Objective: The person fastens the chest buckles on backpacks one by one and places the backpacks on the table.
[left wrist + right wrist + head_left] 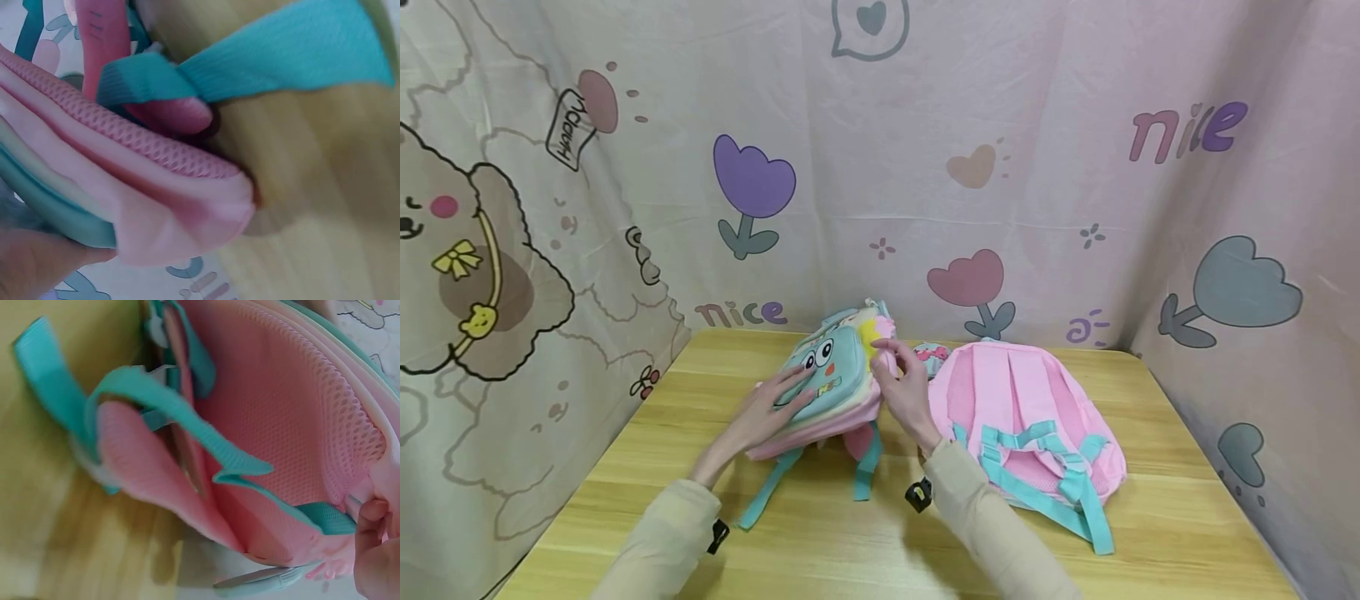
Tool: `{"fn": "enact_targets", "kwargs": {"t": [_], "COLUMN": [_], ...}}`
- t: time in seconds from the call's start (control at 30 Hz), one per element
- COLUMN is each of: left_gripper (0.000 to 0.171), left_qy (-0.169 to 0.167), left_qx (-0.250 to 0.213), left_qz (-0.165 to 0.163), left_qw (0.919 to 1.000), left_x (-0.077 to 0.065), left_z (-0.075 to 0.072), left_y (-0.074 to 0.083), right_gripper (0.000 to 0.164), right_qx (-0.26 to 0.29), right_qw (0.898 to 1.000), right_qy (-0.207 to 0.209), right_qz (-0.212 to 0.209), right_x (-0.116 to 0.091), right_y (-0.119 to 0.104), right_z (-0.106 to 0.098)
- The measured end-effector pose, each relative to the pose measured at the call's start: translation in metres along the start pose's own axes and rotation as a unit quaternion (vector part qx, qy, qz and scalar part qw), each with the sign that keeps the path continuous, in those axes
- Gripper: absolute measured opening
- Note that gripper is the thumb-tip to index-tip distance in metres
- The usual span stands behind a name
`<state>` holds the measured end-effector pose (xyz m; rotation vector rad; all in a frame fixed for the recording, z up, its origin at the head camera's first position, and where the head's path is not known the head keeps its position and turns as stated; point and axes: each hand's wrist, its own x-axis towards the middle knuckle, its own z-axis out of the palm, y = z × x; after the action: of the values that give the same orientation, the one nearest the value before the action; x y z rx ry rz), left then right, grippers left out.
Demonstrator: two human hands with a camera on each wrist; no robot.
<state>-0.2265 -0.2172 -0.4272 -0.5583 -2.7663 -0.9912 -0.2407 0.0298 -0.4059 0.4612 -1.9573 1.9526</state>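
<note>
A light-blue and pink backpack with a cartoon face on its front pocket leans back on the table, its mesh back and straps underneath. My left hand rests on the front pocket with fingers spread; in the left wrist view its thumb lies along the pocket's edge. At the backpack's right side, beside a yellow and pink trim, my right hand pinches the side fabric with bent fingers. The right wrist view shows a teal strap hanging loosely from the pink mesh back.
Right of my right hand lies a second pink backpack, straps facing up and teal webbing trailing forward. A small teal and red item sits behind, partly hidden. A printed curtain surrounds the wooden table.
</note>
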Motion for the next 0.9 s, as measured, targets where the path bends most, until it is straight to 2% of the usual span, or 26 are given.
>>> {"fn": "enact_targets", "kwargs": {"t": [0.2, 0.5, 0.63, 0.9], "left_gripper": [0.057, 0.060, 0.059, 0.058], "left_qy": [-0.036, -0.058, -0.060, -0.042], "left_qx": [-0.051, -0.106, -0.130, -0.161], "left_qz": [-0.022, -0.025, -0.037, -0.014], "left_qw": [0.9978, 0.9923, 0.9890, 0.9860], "left_x": [0.010, 0.025, 0.029, 0.033], "left_z": [-0.003, -0.009, -0.013, -0.016], "left_y": [0.013, 0.034, 0.042, 0.046], "right_gripper": [0.027, 0.027, 0.028, 0.044], "right_qx": [0.010, -0.025, -0.040, -0.075], "right_qw": [1.000, 0.997, 0.995, 0.985], "right_qy": [-0.012, 0.003, -0.010, -0.058], "right_qz": [-0.022, -0.072, -0.093, -0.142], "right_x": [0.009, 0.038, 0.047, 0.053], "right_y": [-0.030, -0.036, -0.045, -0.053], "right_z": [-0.001, 0.002, 0.005, 0.012]}}
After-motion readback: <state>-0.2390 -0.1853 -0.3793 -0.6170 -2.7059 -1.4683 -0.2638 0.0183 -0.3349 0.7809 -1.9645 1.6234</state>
